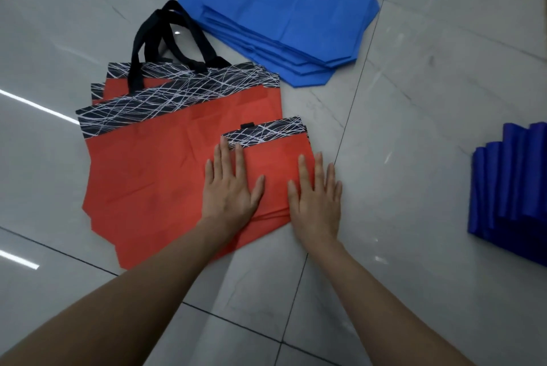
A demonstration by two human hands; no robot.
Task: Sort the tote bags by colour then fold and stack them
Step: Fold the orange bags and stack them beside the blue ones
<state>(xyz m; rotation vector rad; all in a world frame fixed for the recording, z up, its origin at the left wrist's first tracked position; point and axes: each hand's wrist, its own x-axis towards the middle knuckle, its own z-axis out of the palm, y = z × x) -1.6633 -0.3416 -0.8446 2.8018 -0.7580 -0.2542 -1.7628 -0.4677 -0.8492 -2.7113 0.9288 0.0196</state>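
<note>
A pile of flat red tote bags [154, 176] with black-and-white scribble bands and black handles [165, 39] lies on the floor at centre left. On its right part rests a folded red bag [275, 164]. My left hand [229, 188] lies flat with spread fingers on the folded bag's left edge. My right hand [318, 196] lies flat on its right edge, partly over the floor. A pile of light blue bags [284, 10] lies at the top. Folded dark blue bags [512, 188] stand stacked at the right edge.
Everything lies on a glossy grey tiled floor [414, 128] with dark grout lines and light reflections. Bare floor lies between the red pile and the dark blue stack, and in front near my arms.
</note>
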